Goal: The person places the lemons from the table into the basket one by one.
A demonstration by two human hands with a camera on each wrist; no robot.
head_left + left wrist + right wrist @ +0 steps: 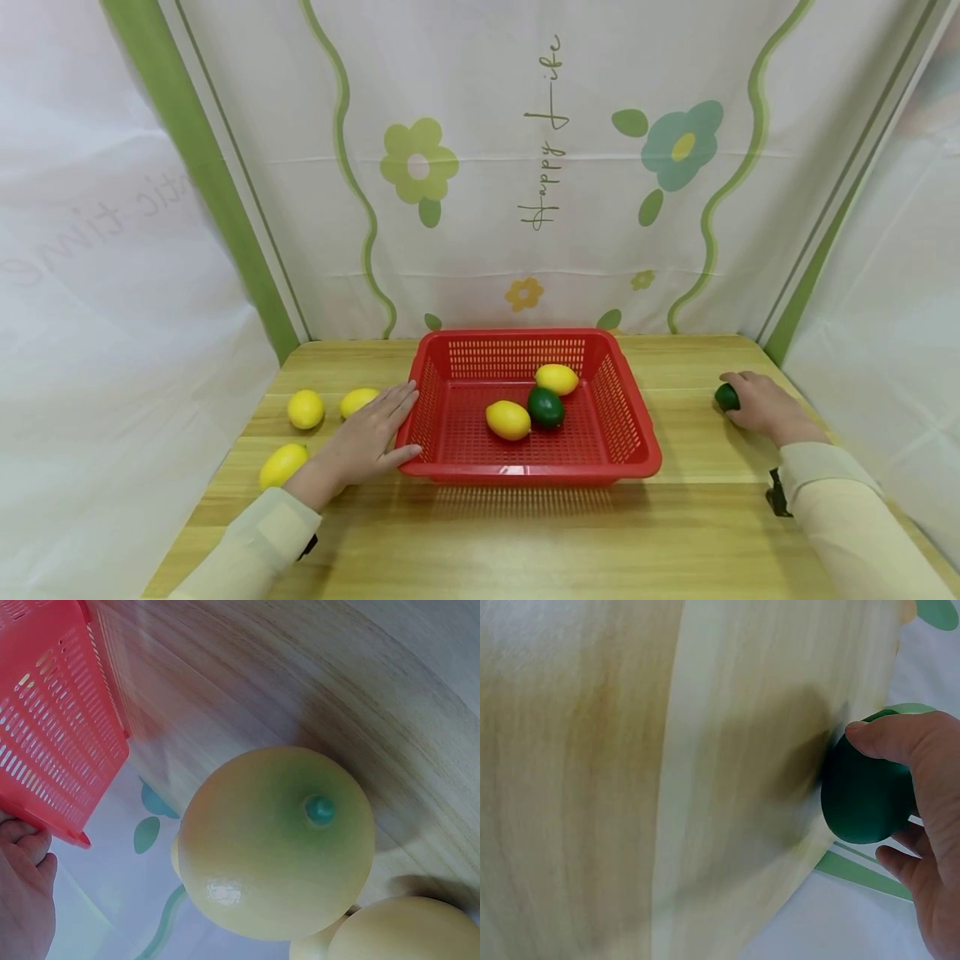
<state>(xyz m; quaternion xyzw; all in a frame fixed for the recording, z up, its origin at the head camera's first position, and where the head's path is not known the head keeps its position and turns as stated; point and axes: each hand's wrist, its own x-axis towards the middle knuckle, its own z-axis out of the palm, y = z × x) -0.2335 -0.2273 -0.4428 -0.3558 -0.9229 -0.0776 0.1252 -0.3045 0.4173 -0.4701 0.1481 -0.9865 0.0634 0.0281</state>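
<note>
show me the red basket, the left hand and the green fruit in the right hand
Red basket [577, 472]: head view, on its near rim.
Left hand [360, 439]: head view, on its back.
Green fruit [864, 793]: right wrist view, on its uncovered side.

"Happy Life" lettering [551, 153] is running sideways up the white back cloth [480, 75], reading bottom to top, in thin green script. On the left side cloth [112, 375], fainter lettering [112, 218] is slanting up to the right. I'm making out "tic time", looking mirrored; letters before "tic" are getting lost near the green band [198, 158].
</note>
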